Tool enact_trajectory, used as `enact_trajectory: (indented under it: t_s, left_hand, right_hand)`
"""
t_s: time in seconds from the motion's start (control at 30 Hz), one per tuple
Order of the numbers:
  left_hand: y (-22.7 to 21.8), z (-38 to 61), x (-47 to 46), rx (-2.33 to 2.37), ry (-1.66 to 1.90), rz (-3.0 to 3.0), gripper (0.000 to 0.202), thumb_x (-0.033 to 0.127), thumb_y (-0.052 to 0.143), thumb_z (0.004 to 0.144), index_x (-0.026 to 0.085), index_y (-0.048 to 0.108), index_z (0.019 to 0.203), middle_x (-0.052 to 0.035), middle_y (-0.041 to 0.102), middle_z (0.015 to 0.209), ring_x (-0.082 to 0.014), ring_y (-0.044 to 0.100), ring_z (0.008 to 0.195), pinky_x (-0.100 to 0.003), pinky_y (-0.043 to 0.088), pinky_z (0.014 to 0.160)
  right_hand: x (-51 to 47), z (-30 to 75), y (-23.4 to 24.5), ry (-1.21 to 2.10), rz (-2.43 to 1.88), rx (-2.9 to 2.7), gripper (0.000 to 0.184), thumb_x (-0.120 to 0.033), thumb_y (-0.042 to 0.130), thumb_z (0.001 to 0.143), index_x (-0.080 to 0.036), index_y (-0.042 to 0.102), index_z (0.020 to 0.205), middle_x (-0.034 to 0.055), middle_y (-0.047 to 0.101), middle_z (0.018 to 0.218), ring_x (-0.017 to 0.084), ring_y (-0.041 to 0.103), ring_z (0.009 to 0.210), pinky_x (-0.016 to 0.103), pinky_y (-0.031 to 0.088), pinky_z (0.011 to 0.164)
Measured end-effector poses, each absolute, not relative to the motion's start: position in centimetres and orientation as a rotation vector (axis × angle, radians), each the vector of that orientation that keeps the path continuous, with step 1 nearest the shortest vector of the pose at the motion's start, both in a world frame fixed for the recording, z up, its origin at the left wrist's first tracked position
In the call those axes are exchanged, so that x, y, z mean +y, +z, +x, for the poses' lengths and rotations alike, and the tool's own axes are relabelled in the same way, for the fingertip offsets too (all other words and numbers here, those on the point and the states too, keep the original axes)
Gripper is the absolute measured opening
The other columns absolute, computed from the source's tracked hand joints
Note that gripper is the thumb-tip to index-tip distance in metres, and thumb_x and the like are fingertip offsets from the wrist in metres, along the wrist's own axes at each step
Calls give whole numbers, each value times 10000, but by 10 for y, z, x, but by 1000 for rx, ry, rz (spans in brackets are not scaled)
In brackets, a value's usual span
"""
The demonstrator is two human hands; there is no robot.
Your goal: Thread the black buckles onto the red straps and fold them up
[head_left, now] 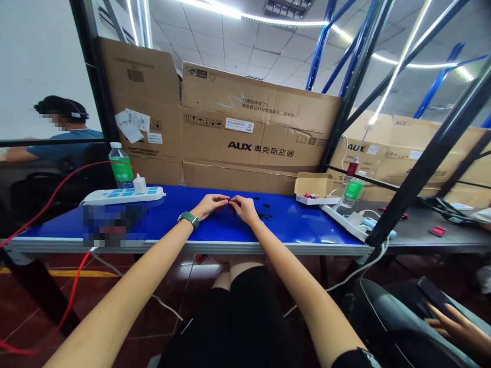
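Observation:
Over the blue tabletop (299,225), my left hand (210,205) and my right hand (244,208) meet at the fingertips. Between them is a small red piece (222,206), mostly covered by the fingers, so its kind does not show. Both hands are closed in a pinch on it. A green-banded watch (189,220) is on my left wrist. Just right of my right hand lie several small black pieces (266,206), some of them ring-like (269,217).
A white power strip (125,195) and a bottle (121,166) stand at left, with a red cable (57,191). At right are an open small box (312,197), another power strip (345,223) and a rack post (414,158). Cardboard (253,128) walls the back. Other people sit on both sides.

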State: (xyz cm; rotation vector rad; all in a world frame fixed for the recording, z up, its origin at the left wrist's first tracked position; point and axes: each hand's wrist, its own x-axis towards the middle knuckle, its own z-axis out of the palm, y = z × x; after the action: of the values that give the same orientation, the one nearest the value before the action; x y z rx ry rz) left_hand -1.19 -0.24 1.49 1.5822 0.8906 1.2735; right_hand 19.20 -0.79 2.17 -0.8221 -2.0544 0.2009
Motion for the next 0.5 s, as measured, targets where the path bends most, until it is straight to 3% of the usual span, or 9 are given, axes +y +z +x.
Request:
enact_trajectory:
  t_s: [0.17, 0.5]
  left_hand:
    - [16, -10, -2, 833, 1381, 1607, 675, 508, 913, 574, 140, 749, 1116, -146, 757, 1130, -249, 703, 973, -341, 546, 833]
    - [14, -11, 0, 840, 1335, 1738, 653, 526, 907, 589, 135, 763, 1092, -145, 770, 1094, -282, 715, 997, -414, 551, 914]
  right_hand:
    - [0, 191, 19, 551, -761, -1875, 177, -378, 698, 840, -219, 679, 915, 19, 752, 894, 173, 706, 814, 281, 549, 806]
    - [-6, 194, 23, 413, -757, -1942, 66, -288, 638, 855, -229, 657, 877, 14, 742, 893, 179, 695, 856, 291, 534, 858]
